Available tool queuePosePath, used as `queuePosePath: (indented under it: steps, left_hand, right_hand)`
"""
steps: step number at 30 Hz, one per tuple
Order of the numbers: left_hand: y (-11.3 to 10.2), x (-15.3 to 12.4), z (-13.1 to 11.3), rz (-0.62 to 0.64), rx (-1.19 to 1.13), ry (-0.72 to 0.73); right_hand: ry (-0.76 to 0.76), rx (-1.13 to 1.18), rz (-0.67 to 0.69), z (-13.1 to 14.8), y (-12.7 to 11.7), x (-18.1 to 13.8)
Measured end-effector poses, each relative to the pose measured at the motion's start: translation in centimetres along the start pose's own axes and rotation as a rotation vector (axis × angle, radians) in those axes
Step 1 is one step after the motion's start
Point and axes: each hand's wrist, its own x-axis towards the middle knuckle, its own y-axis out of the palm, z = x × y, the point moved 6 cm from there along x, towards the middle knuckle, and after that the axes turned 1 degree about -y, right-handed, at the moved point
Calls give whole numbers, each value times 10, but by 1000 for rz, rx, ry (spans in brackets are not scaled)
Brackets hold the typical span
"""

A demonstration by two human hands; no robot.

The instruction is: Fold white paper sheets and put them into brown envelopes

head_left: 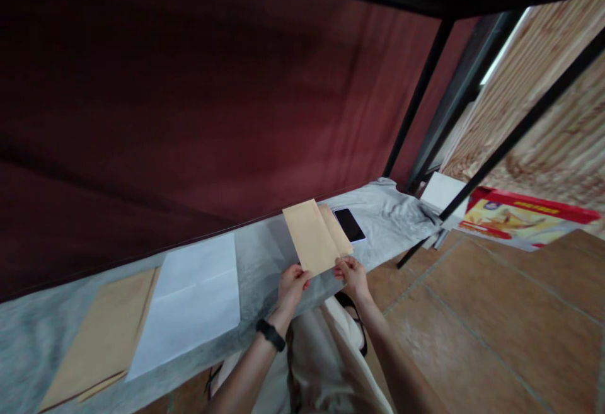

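A tan paper envelope [309, 234] is held up by its two near corners. My left hand [292, 287] pinches the lower left corner, and a dark band circles that wrist. At the lower right corner, my right hand [352, 275] grips the same envelope between thumb and fingers. Partly hidden behind it lie more tan envelopes [338, 230], and I cannot make out how many. A dark-screened phone [350, 225] rests just right of them on the grey cloth.
White paper sheets [193, 300] with a crease lie to the left, beside larger tan envelopes [101, 332]. Grey cloth [392, 212] covers the narrow bench. Black metal bars [418, 102] rise at the right, near a colourful printed box [520, 217] on the tiled floor.
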Motion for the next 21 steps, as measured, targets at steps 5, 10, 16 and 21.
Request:
queuePosePath:
  steps: [5, 10, 16, 21]
  left_hand:
    - [28, 21, -5, 20, 18, 3]
    - [46, 40, -7, 26, 51, -4]
    - [54, 54, -1, -3, 111, -10]
    - [54, 58, 3, -5, 126, 5]
  right_hand:
    - [-35, -6, -60, 13, -19, 22]
    - [-48, -19, -89, 17, -31, 39]
    - [-52, -21, -108, 14, -36, 50]
    - [-50, -10, -117, 8, -37, 54]
